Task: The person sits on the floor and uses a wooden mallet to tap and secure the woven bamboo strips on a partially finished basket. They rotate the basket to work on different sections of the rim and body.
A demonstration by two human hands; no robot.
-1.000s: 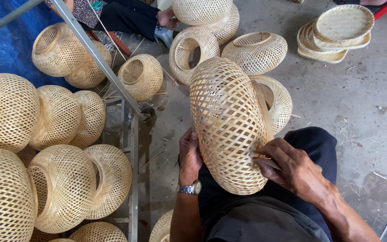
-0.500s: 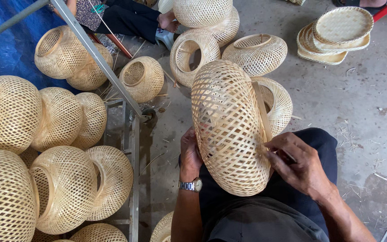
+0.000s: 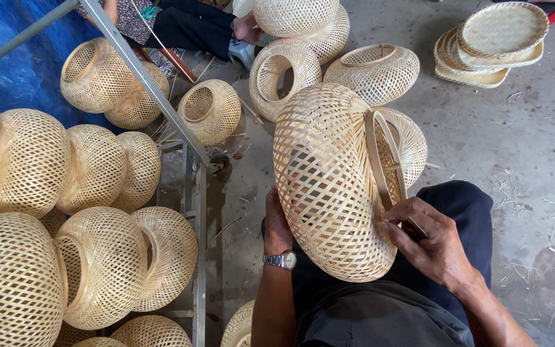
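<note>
I hold a round woven bamboo lampshade (image 3: 329,180) tilted over my lap, its open rim ring (image 3: 383,160) turned to the right. My left hand (image 3: 276,222), with a wristwatch on the wrist, cups the shade from behind and below. My right hand (image 3: 426,238) pinches the lower part of the rim ring, fingers closed on the bamboo strip. My dark trousers (image 3: 457,205) show under the shade.
Several finished woven shades (image 3: 97,173) are stacked on a metal rack (image 3: 197,212) at left, against a blue tarp (image 3: 27,64). More shades (image 3: 380,71) lie on the concrete floor ahead, flat woven trays (image 3: 496,38) at top right. Another person's legs (image 3: 194,26) are at the top.
The shade has rotated so its rim opening now faces right and more toward me. My right hand shifted along the rim. The left hand stays under the shade.
</note>
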